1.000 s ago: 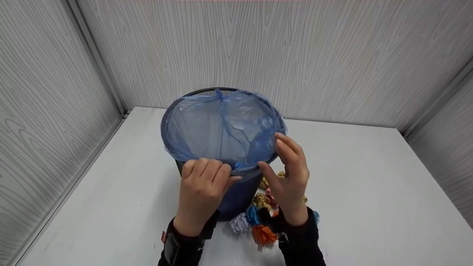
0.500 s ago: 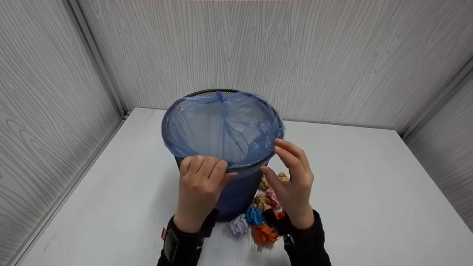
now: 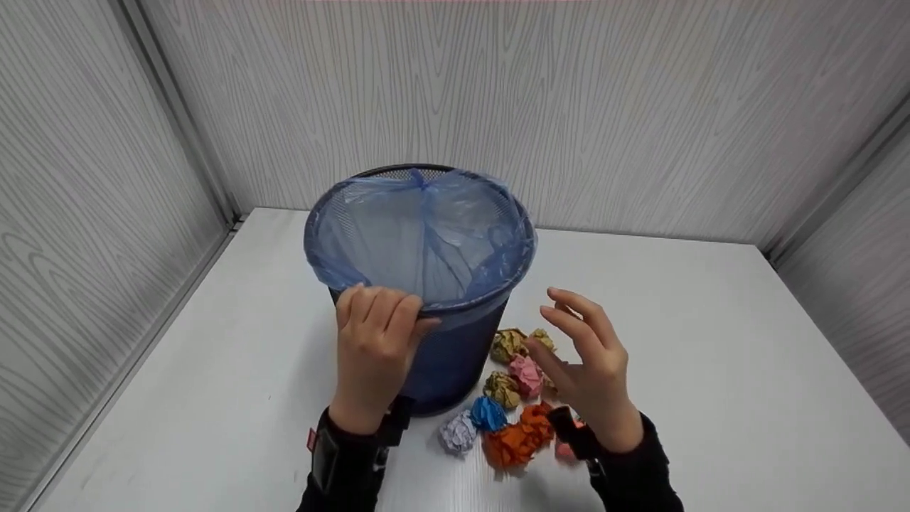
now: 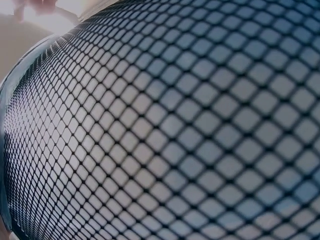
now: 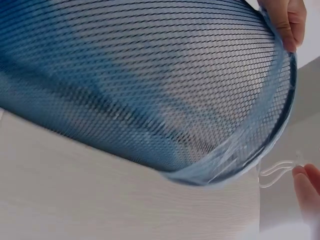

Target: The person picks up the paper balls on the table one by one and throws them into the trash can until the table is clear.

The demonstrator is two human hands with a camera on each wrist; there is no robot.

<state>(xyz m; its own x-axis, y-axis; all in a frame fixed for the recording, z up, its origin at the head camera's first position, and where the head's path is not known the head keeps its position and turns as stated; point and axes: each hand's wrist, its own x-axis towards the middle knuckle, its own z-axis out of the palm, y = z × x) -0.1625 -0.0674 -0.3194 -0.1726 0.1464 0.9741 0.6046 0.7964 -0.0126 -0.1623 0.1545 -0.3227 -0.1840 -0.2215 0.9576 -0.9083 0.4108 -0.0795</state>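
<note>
A dark mesh waste bin (image 3: 448,370) stands on the table, lined with a translucent blue bin bag (image 3: 384,235) folded over its rim. My left hand (image 3: 377,341) grips the near rim through the bag, fingers over the top and thumb outside. To the right of the bin, my right hand (image 3: 593,363) hovers apart from it, fingers loosely bent and holding nothing. Close mesh (image 4: 150,125) fills the left wrist view. In the right wrist view, the left hand (image 5: 285,22) pinches the bag-covered rim, and the right fingertips (image 5: 307,187) are away from it.
Several crumpled paper balls lie by the bin's right foot: yellow (image 3: 508,345), pink (image 3: 526,375), blue (image 3: 488,412), lilac (image 3: 458,432) and orange (image 3: 513,444). The right wrist partly covers some. Grained panels (image 3: 441,85) enclose the white table (image 3: 697,341) behind and at both sides.
My right hand has left the bin's right rim and moved right and toward me. The left hand keeps its grip on the near rim. More of the paper balls now show.
</note>
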